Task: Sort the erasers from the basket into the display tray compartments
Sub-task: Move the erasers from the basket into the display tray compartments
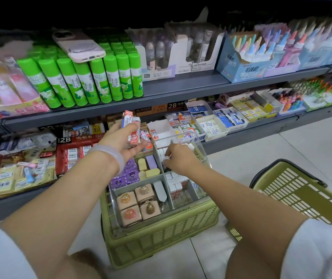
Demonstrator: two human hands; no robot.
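A clear display tray [201,146] with several compartments sits on top of a green basket [161,238]. My left hand [121,143] is raised over the tray's far left part and grips a bunch of red-and-white wrapped erasers [131,127]. My right hand [179,160] reaches into the middle of the tray, its fingertips pinching a small white eraser [166,157] above the compartment of white erasers [162,151]. Other compartments hold purple erasers [130,169], pastel yellow and lilac erasers [148,165], pink boxed erasers [136,204] and small white-and-red erasers [176,183].
A second green basket [301,196] lies on the floor at the right. Store shelves [181,88] stand behind, with green glue sticks [80,81], a phone [78,46] on them, and boxes of erasers [211,123] on the lower shelf. My knees are at the bottom.
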